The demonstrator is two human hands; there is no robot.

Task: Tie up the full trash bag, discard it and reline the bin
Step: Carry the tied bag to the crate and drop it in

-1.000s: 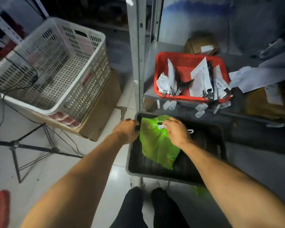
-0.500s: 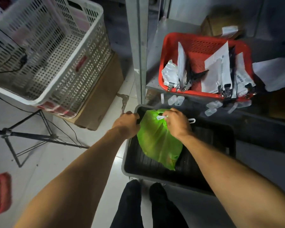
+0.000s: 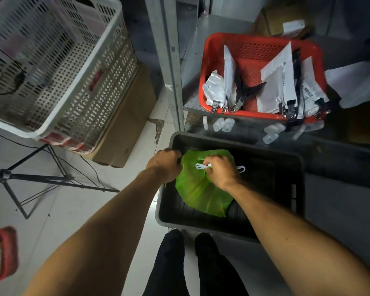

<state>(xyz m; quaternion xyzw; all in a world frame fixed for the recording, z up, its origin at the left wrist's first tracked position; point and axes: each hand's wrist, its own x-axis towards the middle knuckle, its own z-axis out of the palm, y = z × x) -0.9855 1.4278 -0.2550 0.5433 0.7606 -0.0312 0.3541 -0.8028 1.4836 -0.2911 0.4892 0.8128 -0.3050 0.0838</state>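
Green bag (image 3: 198, 189): hangs over black bin (image 3: 295, 189), pinched at its top by right hand (image 3: 221, 170). Left hand (image 3: 166, 164) curled closed at bag's left edge, by bin rim.

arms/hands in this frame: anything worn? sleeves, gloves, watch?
Both forearms are bare up to the frame edge: no sleeves in view. The left hand and right hand have no gloves, and no watch, band or ring is visible. The legs below wear dark trousers.

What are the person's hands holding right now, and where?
The right hand pinches the green bag at its top by the white ties. The left hand grips the black bin's rim.
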